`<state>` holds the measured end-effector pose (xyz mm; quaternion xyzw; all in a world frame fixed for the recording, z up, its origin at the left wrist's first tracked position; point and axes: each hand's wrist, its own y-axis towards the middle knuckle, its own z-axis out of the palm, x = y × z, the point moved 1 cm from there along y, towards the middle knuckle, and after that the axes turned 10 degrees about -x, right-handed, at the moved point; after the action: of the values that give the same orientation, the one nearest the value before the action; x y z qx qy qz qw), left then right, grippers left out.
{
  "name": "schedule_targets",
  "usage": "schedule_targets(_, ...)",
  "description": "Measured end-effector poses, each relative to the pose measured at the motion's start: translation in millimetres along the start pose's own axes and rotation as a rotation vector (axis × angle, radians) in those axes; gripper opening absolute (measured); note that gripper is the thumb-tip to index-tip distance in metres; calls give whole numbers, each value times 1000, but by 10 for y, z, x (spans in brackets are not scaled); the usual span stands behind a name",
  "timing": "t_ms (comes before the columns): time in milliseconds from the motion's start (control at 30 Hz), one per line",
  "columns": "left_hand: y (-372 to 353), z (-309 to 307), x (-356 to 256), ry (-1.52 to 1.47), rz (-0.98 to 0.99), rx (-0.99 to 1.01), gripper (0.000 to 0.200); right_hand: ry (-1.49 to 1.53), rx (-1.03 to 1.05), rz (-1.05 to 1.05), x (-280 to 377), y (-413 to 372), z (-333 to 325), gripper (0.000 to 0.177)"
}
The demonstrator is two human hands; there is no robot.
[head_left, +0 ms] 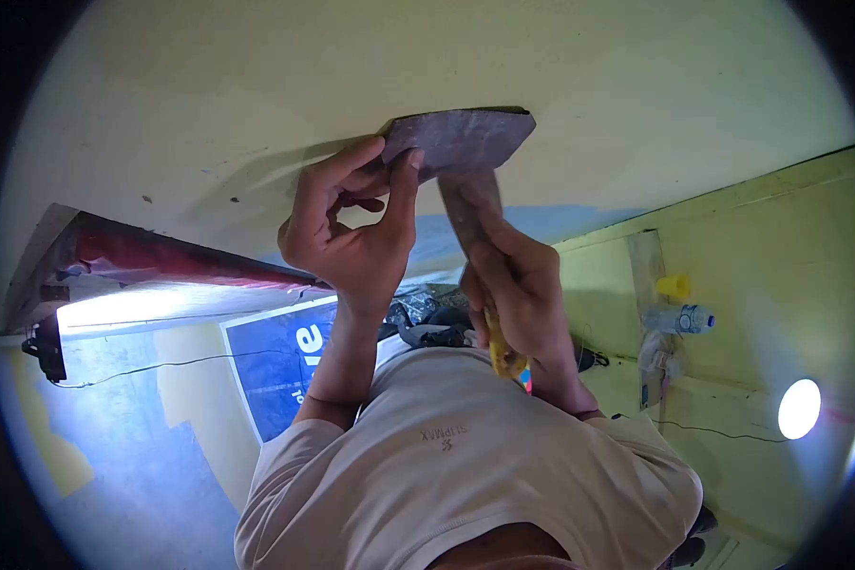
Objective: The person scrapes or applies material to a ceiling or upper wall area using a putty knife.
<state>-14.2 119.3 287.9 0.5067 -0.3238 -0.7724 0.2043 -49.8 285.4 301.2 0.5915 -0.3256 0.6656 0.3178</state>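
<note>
My left hand [356, 223] is raised, with thumb and forefinger pinched on the near left corner of a wide, dull grey scraper plate [465, 138]. The plate lies close to the pale wall surface; whether it touches cannot be made out. In my right hand [518, 275] is a putty knife [468, 214], its yellow handle [506, 359] poking out below the fist. The knife's blade is slightly blurred and meets or overlaps the plate's lower edge.
A bright lamp [142, 309] shines at left beside a red-edged opening [161, 255]. A blue sign [280, 366] stands beyond my left forearm. At right are a yellow cup [674, 286], a plastic bottle [689, 319] and a round light [799, 409] with a cable.
</note>
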Motion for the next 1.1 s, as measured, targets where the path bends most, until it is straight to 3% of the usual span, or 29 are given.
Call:
schedule_targets(133, -13, -5, -6, 8, -56, 3, 31, 14, -52, -147, 307, -86, 72, 47)
schedule_targets(267, 12, -10, 0, -2, -43, 7, 30, -16, 9, -36, 101, 68, 57, 48)
schedule_targets(633, 19, -17, 0, 13, -47, -18, 30, -21, 10, -96, 124, 106, 149, 47)
schedule_targets(833, 16, -7, 27, -1, -21, -25, 32, -88, -36, 36, -53, 10, 31, 44)
schedule_targets(1100, 39, 10, -15, -16, -43, -15, 33, -150, -7, -114, 215, -76, -46, 42)
